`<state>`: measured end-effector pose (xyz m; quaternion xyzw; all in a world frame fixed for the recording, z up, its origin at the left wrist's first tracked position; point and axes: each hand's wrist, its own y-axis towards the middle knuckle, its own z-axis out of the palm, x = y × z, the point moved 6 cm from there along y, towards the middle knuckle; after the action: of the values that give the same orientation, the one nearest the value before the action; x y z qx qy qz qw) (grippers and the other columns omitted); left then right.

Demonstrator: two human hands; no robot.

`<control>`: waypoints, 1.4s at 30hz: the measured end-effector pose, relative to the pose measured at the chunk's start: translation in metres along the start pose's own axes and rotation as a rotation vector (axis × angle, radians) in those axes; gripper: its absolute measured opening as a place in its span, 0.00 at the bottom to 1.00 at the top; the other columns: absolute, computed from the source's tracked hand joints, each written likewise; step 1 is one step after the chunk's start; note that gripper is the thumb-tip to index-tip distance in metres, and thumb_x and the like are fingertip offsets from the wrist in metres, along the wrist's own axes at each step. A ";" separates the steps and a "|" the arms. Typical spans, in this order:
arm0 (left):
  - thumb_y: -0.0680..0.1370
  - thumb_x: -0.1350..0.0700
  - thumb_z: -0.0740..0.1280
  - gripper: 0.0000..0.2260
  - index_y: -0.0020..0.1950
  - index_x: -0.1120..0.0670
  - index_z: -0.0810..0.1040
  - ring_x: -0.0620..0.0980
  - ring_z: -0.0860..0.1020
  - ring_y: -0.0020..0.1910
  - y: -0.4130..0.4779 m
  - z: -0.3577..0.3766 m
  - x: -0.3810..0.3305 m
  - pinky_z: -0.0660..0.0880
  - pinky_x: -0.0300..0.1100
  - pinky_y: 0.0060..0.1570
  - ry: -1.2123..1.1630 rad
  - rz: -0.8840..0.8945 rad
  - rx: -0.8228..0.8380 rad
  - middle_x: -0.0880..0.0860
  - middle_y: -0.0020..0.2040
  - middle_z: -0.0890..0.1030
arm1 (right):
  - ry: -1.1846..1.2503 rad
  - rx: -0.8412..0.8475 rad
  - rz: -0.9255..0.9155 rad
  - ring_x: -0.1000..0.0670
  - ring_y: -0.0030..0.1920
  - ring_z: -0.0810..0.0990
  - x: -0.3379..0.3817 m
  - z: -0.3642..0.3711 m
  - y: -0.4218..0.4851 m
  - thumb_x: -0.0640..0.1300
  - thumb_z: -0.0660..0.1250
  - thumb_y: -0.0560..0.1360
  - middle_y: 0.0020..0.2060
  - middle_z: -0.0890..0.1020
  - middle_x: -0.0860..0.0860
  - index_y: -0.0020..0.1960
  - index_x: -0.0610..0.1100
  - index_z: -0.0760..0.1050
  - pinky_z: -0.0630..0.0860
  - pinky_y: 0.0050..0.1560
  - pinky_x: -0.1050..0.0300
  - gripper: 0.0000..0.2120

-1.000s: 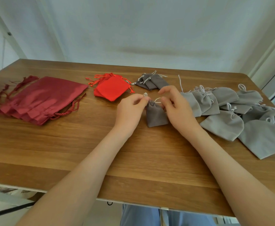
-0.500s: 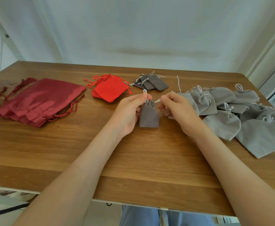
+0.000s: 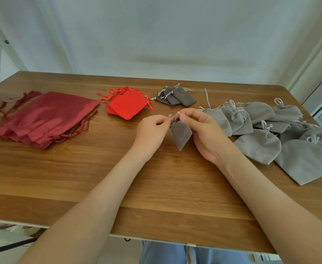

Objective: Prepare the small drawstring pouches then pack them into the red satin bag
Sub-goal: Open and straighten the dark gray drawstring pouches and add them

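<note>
Pinching pouch (image 3: 181, 134) cords, left hand (image 3: 152, 131), right hand (image 3: 204, 136); well inside table (image 3: 156, 187) edges

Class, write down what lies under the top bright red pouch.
Edges of more red pouches peek out beneath the top red pouch; the stack hides how many there are.

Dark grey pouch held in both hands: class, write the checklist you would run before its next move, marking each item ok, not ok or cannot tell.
1. Left hand pinches one cord of the dark grey pouch: ok.
2. Right hand pinches the other cord: ok.
3. Pouch mouth drawn fully shut: cannot tell, the fingers hide it.
4. Red satin bag lies flat on the table, far left: ok.
5. Bag mouth open to receive pouches: cannot tell.
</note>
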<state>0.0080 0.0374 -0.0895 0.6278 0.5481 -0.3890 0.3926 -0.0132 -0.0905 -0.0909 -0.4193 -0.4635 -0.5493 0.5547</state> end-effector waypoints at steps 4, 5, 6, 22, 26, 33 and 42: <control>0.78 0.53 0.64 0.10 0.45 0.54 0.84 0.43 0.73 0.38 0.000 0.002 0.001 0.69 0.42 0.40 0.043 0.011 0.031 0.47 0.37 0.80 | -0.142 -0.011 -0.058 0.54 0.47 0.78 0.003 0.000 -0.001 0.36 0.64 0.77 0.42 0.82 0.51 0.45 0.43 0.78 0.73 0.50 0.62 0.06; 0.78 0.53 0.64 0.10 0.46 0.53 0.85 0.42 0.73 0.38 0.000 0.002 0.000 0.69 0.43 0.41 0.053 0.016 0.034 0.45 0.36 0.79 | -0.177 -0.021 -0.061 0.55 0.47 0.79 0.004 0.000 -0.001 0.37 0.64 0.77 0.43 0.82 0.50 0.45 0.43 0.79 0.73 0.49 0.64 0.06; 0.78 0.53 0.64 0.10 0.45 0.53 0.85 0.41 0.73 0.38 -0.001 0.002 -0.001 0.69 0.43 0.42 0.059 0.023 0.034 0.44 0.35 0.79 | -0.200 -0.032 -0.061 0.55 0.47 0.79 0.004 -0.001 -0.001 0.37 0.64 0.77 0.43 0.82 0.50 0.46 0.43 0.79 0.73 0.48 0.65 0.05; 0.80 0.56 0.63 0.10 0.39 0.55 0.73 0.44 0.69 0.33 -0.009 -0.004 -0.015 0.63 0.36 0.34 0.283 0.386 -0.155 0.47 0.34 0.72 | -0.706 -0.064 -0.223 0.64 0.39 0.74 0.019 -0.007 -0.001 0.35 0.62 0.77 0.39 0.78 0.56 0.43 0.54 0.75 0.72 0.41 0.68 0.14; 0.77 0.56 0.62 0.09 0.39 0.57 0.74 0.44 0.65 0.37 -0.014 -0.005 -0.024 0.61 0.36 0.38 0.388 0.626 -0.223 0.47 0.36 0.68 | -0.729 -0.095 -0.067 0.59 0.36 0.76 0.020 -0.020 0.001 0.37 0.64 0.77 0.36 0.79 0.54 0.44 0.48 0.76 0.77 0.43 0.58 0.08; 0.77 0.58 0.64 0.07 0.43 0.59 0.79 0.49 0.70 0.41 -0.011 0.004 -0.018 0.64 0.37 0.41 0.473 0.624 -0.121 0.50 0.39 0.72 | -0.586 -0.064 0.001 0.54 0.41 0.77 0.020 -0.019 -0.004 0.41 0.64 0.78 0.39 0.80 0.50 0.45 0.46 0.77 0.76 0.48 0.55 0.05; 0.79 0.58 0.62 0.09 0.43 0.60 0.79 0.51 0.72 0.40 -0.010 0.010 -0.014 0.66 0.45 0.41 0.424 0.409 -0.005 0.54 0.39 0.74 | -0.449 -0.043 -0.091 0.59 0.40 0.77 0.011 -0.006 -0.002 0.39 0.67 0.76 0.39 0.80 0.53 0.43 0.45 0.79 0.73 0.43 0.68 0.04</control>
<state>-0.0036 0.0239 -0.0816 0.7914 0.4811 -0.1607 0.3412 -0.0154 -0.0987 -0.0818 -0.5212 -0.5820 -0.4766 0.4031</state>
